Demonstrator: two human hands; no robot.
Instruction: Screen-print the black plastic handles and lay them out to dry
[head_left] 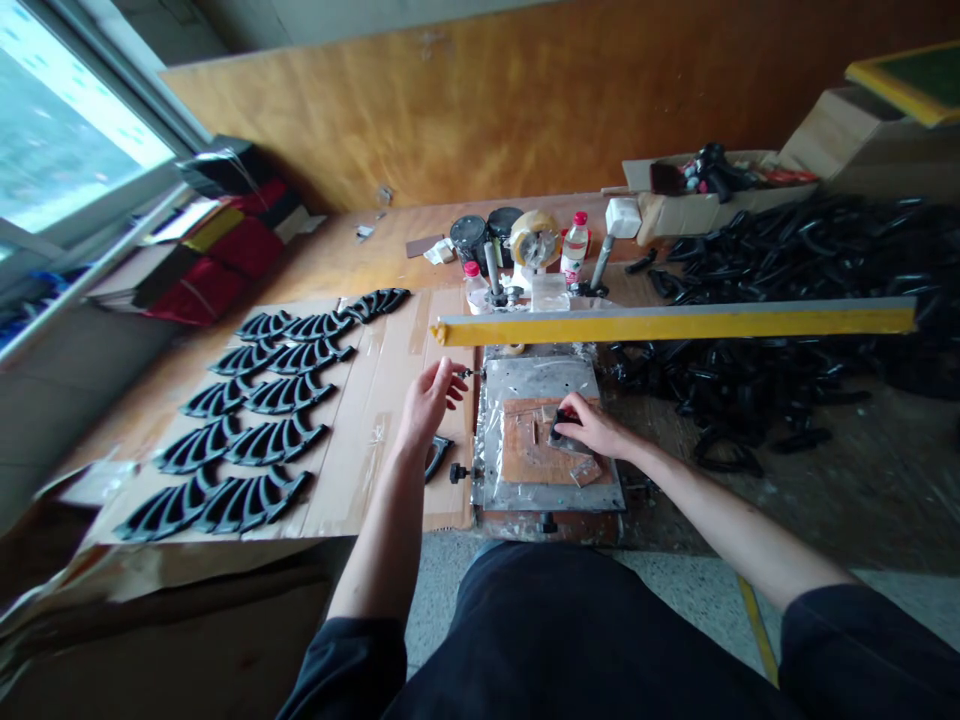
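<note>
My right hand (589, 427) is closed on a black plastic part (558, 428), which sits on the wooden board (517, 455) of the metal plate (540, 375). The fingers hide much of that part. To the left, my left hand (437, 393) is raised with its fingers loosely bent and apart. Its fingertips are beside the upper side screw (466, 373) of the plate; whether they touch it I cannot tell. Below that hand, a single curved black part (436, 457) lies on the cardboard, partly behind my forearm.
Rows of black curved parts (277, 440) lie on cardboard (360, 450) at left. A yellow-and-grey bar (675, 322) spans above the plate's far edge. Loose black parts (795, 260) are heaped at right. Bottles (575, 250), a tape roll (535, 240) and dark cans (469, 238) stand behind.
</note>
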